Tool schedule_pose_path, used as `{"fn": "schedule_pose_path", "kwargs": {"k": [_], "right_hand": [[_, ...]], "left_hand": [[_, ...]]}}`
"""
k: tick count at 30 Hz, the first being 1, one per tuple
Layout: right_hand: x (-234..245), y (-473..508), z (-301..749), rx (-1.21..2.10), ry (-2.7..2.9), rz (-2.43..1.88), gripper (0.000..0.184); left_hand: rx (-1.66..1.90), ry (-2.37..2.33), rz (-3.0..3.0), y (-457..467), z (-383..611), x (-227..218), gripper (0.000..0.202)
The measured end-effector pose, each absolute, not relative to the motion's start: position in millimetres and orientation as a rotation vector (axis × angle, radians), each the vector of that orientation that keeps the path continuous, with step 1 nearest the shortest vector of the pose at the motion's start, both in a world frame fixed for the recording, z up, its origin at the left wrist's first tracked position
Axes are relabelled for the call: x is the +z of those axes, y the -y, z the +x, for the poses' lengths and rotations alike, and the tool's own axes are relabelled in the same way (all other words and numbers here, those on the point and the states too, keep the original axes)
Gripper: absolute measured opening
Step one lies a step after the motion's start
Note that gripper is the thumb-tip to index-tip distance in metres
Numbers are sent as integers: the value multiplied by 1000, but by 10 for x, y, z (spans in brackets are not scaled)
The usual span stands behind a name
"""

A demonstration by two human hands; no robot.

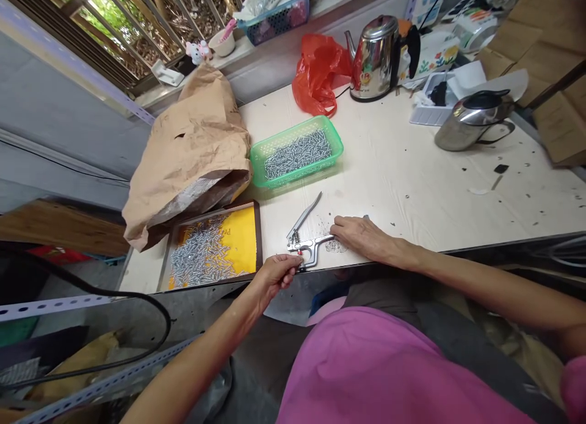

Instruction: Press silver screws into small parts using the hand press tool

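At far left, a crumpled brown paper bag (pixel 196 125) lies open toward the table edge, with a shallow tray (pixel 258 232) in front of it holding small silvery metal pieces (pixel 196 256) on a yellow sheet. Next, the left hand (pixel 277 270) is closed, thumb and fingertips pinched at the jaw end of the hand pliers; whether a small part sits between them cannot be told. Behind, a green basket (pixel 337 142) holds more metal pieces. The hand pliers (pixel 312 243), at the table's front edge, are silvery metal, with handles spread wide, a coil spring between them and a red piece by the curved jaw. The right hand (pixel 354 233) curls over the lower handle, gripping it. Farther right stands a steel kettle (pixel 373 61).
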State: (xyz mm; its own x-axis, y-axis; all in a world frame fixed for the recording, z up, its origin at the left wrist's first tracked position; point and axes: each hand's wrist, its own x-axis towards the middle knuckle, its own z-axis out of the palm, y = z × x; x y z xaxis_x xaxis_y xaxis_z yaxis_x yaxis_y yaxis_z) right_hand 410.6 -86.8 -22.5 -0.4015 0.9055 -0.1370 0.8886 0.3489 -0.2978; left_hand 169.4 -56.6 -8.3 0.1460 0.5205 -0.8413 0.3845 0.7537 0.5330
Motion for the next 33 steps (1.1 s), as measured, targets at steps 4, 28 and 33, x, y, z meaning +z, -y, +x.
{"fn": "schedule_pose_path", "kwargs": {"k": [4, 28, 33], "right_hand": [[-250, 879, 4103, 502, 2525, -1682, 24], [-275, 254, 4239, 380, 2699, -1323, 101], [-252, 62, 4152, 397, 2820, -1283, 90]], "left_hand": [[93, -1479, 818, 573, 1707, -68, 32], [-124, -1431, 948, 396, 1695, -68, 37], [-110, -1443, 925, 405, 1709, -58, 34]]}}
